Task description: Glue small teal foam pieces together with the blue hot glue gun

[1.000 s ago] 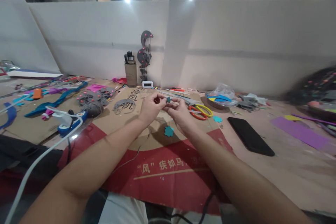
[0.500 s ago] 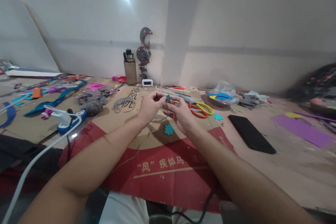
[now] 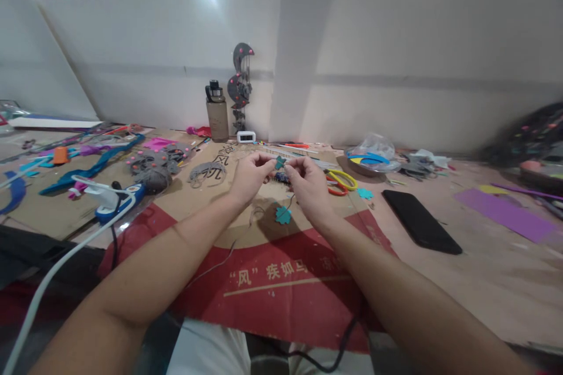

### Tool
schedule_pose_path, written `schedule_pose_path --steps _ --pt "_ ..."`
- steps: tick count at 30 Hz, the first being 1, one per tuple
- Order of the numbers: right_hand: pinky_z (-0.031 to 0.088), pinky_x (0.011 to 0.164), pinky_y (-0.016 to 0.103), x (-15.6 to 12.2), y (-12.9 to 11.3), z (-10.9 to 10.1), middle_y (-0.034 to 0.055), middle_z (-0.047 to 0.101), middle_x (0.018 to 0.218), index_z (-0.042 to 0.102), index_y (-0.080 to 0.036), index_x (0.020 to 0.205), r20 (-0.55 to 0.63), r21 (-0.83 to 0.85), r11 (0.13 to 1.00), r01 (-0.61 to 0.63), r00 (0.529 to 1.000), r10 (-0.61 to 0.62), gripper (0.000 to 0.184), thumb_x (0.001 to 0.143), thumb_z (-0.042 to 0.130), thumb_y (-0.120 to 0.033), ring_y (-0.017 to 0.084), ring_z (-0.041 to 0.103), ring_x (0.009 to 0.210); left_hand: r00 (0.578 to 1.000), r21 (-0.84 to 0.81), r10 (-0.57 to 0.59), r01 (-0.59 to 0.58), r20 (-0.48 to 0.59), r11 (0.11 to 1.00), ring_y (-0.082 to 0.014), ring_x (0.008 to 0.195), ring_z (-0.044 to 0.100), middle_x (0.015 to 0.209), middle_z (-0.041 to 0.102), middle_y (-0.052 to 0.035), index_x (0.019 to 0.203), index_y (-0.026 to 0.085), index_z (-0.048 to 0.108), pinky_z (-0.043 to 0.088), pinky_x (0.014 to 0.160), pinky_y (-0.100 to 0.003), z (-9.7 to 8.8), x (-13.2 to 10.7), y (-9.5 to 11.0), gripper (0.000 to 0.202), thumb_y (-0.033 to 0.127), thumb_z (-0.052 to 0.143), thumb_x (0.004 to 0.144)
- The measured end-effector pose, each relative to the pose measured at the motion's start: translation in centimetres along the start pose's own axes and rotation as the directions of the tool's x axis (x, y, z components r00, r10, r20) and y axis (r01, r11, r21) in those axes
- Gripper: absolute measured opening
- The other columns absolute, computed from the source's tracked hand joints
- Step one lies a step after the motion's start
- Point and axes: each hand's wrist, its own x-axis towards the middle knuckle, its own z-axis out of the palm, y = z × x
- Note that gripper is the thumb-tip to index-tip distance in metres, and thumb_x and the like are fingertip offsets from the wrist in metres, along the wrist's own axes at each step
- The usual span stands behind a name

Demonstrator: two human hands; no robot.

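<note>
Between my two hands, over the cardboard sheet, is a small dark teal cut-out [image 3: 280, 162]. My left hand [image 3: 251, 179] pinches it from the left between thumb and finger. My right hand [image 3: 309, 187] is closed at its right edge, fingertips pressed together on a thin grey cord [image 3: 291, 201] that trails down from them. A flower-shaped teal cut-out [image 3: 282, 215] lies flat below on the cardboard [image 3: 281, 310]. Scissors with yellow and red handles [image 3: 345, 180] lie just beyond my right hand, partly hidden by it. A second teal flower piece [image 3: 365, 193] rests right of them.
A black phone [image 3: 420, 221] and purple sheet [image 3: 505, 215] lie to the right. Farther back stand a bottle [image 3: 217, 117], a small white clock [image 3: 246, 137] and a bowl [image 3: 369, 167]. At left are a power strip [image 3: 118, 202] and a grey pink-dotted piece [image 3: 153, 167].
My right hand has turned, its fingers now folded into a pinch rather than spread. The teal cut-out has risen slightly and shows more between the hands.
</note>
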Motion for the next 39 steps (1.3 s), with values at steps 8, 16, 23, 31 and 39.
schedule_pose_path --steps 8,16,23,31,39 --pt "0.036 0.063 0.028 0.1 -0.1 -0.6 -0.0013 0.051 0.070 0.060 -0.019 0.084 -0.004 -0.268 0.947 0.177 0.983 -0.185 0.011 0.080 0.058 -0.029 0.013 0.044 0.065 0.999 -0.105 -0.040 0.042 0.024 0.994 -0.0075 0.050 0.053 0.058 0.057 0.0023 0.078 0.015 0.060 0.037 0.045 -0.020 0.3 -0.3 -0.2 0.019 0.027 0.071 0.069" --pt "0.036 0.064 0.029 0.2 -0.5 -0.8 0.0002 0.052 0.068 0.059 -0.018 0.079 -0.014 -0.314 0.930 0.190 0.979 -0.204 0.015 0.083 0.055 -0.032 0.015 0.046 0.067 0.998 -0.105 -0.052 0.056 0.041 0.993 -0.0082 0.052 0.056 0.061 0.059 0.0015 0.078 0.014 0.060 0.040 0.046 -0.020 0.3 -0.3 -0.2 0.021 0.027 0.072 0.069" --pt "0.035 0.064 0.029 0.3 -0.3 -0.9 0.0006 0.053 0.067 0.059 -0.019 0.077 0.009 -0.368 0.905 0.214 0.974 -0.226 0.021 0.087 0.053 -0.037 0.016 0.047 0.068 0.998 -0.100 -0.030 0.035 0.049 0.994 -0.0081 0.052 0.056 0.060 0.058 0.0023 0.078 0.015 0.060 0.041 0.046 -0.020 0.5 -0.4 -0.1 0.018 0.027 0.071 0.070" --pt "0.034 0.065 0.030 0.5 0.0 -1.2 0.0011 0.054 0.067 0.059 -0.020 0.075 -0.009 -0.436 0.871 0.229 0.966 -0.259 0.020 0.086 0.054 -0.036 0.017 0.047 0.070 0.998 -0.092 -0.021 0.027 0.062 0.995 -0.0078 0.053 0.056 0.063 0.058 0.0021 0.078 0.015 0.060 0.042 0.047 -0.019 0.6 -0.6 -0.1 0.019 0.028 0.071 0.069" --pt "0.034 0.066 0.030 0.4 -0.3 -1.2 0.0006 0.054 0.069 0.059 -0.020 0.075 -0.028 -0.479 0.846 0.233 0.959 -0.280 0.016 0.083 0.057 -0.034 0.017 0.047 0.069 0.997 -0.083 -0.038 0.043 0.061 0.996 -0.0079 0.054 0.055 0.063 0.058 0.0015 0.077 0.015 0.061 0.043 0.048 -0.020 0.7 -0.8 0.2 0.016 0.026 0.071 0.069"
